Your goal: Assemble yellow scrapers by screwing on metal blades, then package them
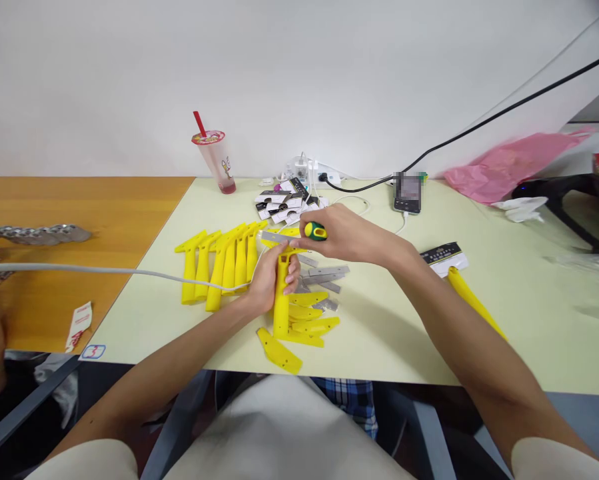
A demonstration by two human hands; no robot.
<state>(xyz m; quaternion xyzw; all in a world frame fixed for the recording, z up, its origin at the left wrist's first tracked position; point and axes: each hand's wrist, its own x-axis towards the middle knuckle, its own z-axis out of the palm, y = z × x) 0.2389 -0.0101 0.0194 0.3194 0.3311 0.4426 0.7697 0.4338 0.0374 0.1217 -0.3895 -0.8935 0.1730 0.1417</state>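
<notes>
My left hand (269, 277) is wrapped around the handle of a yellow scraper (282, 300), held upright over the table. A flat metal blade (274, 237) lies across the scraper's head. Closed above it, my right hand (336, 233) has a short screwdriver (315, 231) with a green and yellow grip tucked in it. Its fingertips are at the blade and head; whether they pinch something small there is hidden. Several loose metal blades (324, 275) and yellow plastic plates (316, 325) lie just right of and below the hands.
Yellow scraper handles (224, 263) stand in a row at left. Behind are printed cards (282, 203), a drink cup (216, 163), a power strip (329, 177) and a phone (408, 193). A white cable (129, 271) crosses from the left. Another yellow scraper (474, 300) lies at right.
</notes>
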